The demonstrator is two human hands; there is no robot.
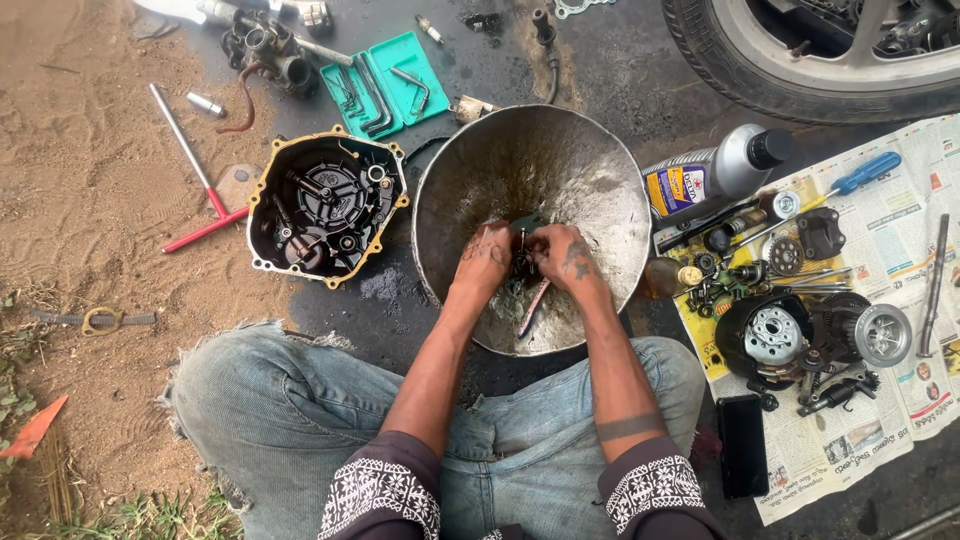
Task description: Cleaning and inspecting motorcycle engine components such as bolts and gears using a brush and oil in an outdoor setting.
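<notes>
I sit cross-legged over a large dented metal basin [590, 170] that holds some dirty liquid. My left hand [485, 258] and my right hand [565, 256] meet over the basin's middle, both closed around a small dark engine part [522, 250] held between them. A thin brush with a reddish handle [533, 306] hangs down from my hands toward the basin's near side. The part is mostly hidden by my fingers.
An open engine cover with a yellow gasket edge [328, 206] lies left of the basin, next to a red T-handle wrench [197, 170] and a green hex-key tray [384, 84]. On the right, newspaper [890, 250] carries an oil bottle [715, 175], clutch parts [815, 335], a blue screwdriver [866, 172]. A wheel [800, 60] stands behind.
</notes>
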